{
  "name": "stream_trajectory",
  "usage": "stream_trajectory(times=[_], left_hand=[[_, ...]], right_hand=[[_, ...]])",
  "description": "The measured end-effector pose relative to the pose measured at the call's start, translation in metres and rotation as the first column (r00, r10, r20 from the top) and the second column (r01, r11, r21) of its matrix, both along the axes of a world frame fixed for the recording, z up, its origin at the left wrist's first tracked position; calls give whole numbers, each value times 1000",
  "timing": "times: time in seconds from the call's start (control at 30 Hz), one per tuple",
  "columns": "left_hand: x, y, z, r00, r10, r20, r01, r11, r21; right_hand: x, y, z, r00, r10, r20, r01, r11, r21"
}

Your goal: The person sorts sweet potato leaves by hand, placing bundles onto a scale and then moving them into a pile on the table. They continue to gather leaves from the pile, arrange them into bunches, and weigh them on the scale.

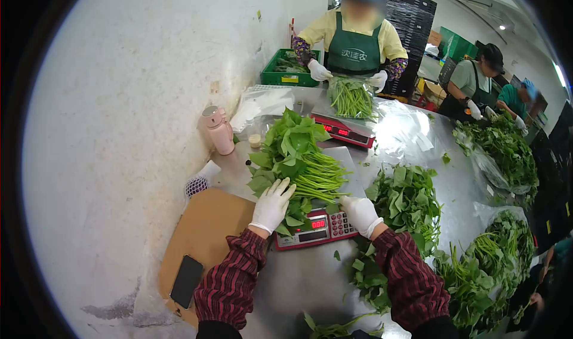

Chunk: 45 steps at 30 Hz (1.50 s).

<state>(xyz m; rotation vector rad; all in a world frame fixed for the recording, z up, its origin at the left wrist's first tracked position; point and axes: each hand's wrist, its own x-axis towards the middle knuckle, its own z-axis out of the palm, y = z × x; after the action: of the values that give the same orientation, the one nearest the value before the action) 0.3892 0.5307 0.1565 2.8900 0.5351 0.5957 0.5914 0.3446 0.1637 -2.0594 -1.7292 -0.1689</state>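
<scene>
A bunch of leafy greens with long stems lies on the red digital scale, whose display reads 0.00. My left hand, in a white glove, rests with spread fingers on the leaves at the bunch's near left side. At the right of the stems is my gloved right hand, its fingers closed above the scale's keypad; whatever they may hold is too small to make out. Another pile of greens lies right of my right hand.
Across the metal table, a co-worker holds bagged greens over a second scale. A pink flask, cardboard and phone lie left. More greens and two co-workers are right.
</scene>
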Motion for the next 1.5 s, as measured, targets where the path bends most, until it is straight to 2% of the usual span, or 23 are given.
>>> stream_trajectory(times=[0.07, 0.17, 0.37, 0.5, 0.53, 0.57, 0.63, 0.67, 0.7, 0.8, 0.87, 0.9, 0.97, 1.1, 1.17, 1.2, 1.23, 1.27, 1.3, 1.37, 1.4, 1.47, 1.5], left_hand=[[0, 0, -3, 1000, 11, -14, -10, 999, 48], [0, -1, -7, 999, 34, -31, -31, 997, 73], [1, -2, -13, 998, 44, -46, -40, 995, 91], [3, -3, -14, 995, 66, -79, -56, 991, 124], [5, -1, -17, 994, 74, -84, -56, 978, 200], [8, -6, -7, 994, 67, -81, -49, 978, 204], [11, -23, 27, 937, 226, -266, -155, 952, 262], [13, -32, 36, 955, 240, -176, -174, 929, 326], [16, -43, 49, 985, 169, 15, -160, 895, 417], [38, -80, 64, 996, 31, 82, -54, 954, 294], [60, -91, 38, 998, -5, 68, -8, 982, 187], [75, -89, 21, 996, -13, 87, 0, 988, 155], [96, -93, 13, 999, 40, 28, -44, 990, 137], [119, -92, 4, 994, -2, 106, -11, 993, 121], [122, -86, 4, 998, -9, 56, 20, 977, -210], [119, -85, 10, 997, -4, 78, 37, 905, -423], [119, -81, 6, 997, -5, 75, 36, 907, -419], [119, -77, 6, 985, -70, 159, 150, 803, -576], [118, -75, 5, 961, -114, 252, 263, 662, -702], [114, -78, 9, 976, -115, 187, 216, 650, -729], [111, -82, 13, 980, -122, 159, 200, 648, -735], [108, -85, 14, 987, -83, 137, 157, 663, -732], [106, -86, 17, 987, -63, 149, 149, 717, -681]], right_hand=[[0, -12, 3, 993, 33, 116, -25, 997, -74], [7, -24, -11, 981, 12, 194, 15, 990, -139], [54, -59, 0, 933, -219, 285, 268, 952, -150], [67, -75, 10, 902, -280, 329, 340, 930, -141], [68, -75, 11, 916, -273, 294, 326, 933, -150], [68, -73, 6, 926, -245, 287, 294, 945, -142], [52, -66, 12, 960, -174, 221, 208, 968, -142], [48, -63, 7, 964, -163, 209, 197, 968, -153], [42, -59, 10, 974, -156, 162, 182, 970, -162], [23, -55, 17, 988, -131, 84, 140, 983, -119], [14, -53, 25, 993, -114, -25, 112, 992, -65], [9, -52, 33, 993, -115, -23, 113, 991, -65], [-2, -52, 54, 936, -199, -290, 159, 975, -156], [0, -50, 62, 884, -212, -416, 182, 977, -111], [6, -50, 61, 876, -224, -428, 207, 975, -85], [10, -50, 61, 846, -214, -488, 222, 974, -42], [13, -49, 60, 812, -200, -548, 239, 971, 1], [11, -49, 68, 723, -223, -654, 258, 965, -43], [11, -48, 68, 722, -219, -657, 256, 966, -41], [10, -45, 69, 590, -186, -786, 282, 959, -15], [9, -44, 68, 591, -179, -787, 274, 962, -13], [10, -43, 65, 365, -60, -929, 272, 961, 45], [12, -43, 67, 240, 2, -971, 274, 959, 70]])
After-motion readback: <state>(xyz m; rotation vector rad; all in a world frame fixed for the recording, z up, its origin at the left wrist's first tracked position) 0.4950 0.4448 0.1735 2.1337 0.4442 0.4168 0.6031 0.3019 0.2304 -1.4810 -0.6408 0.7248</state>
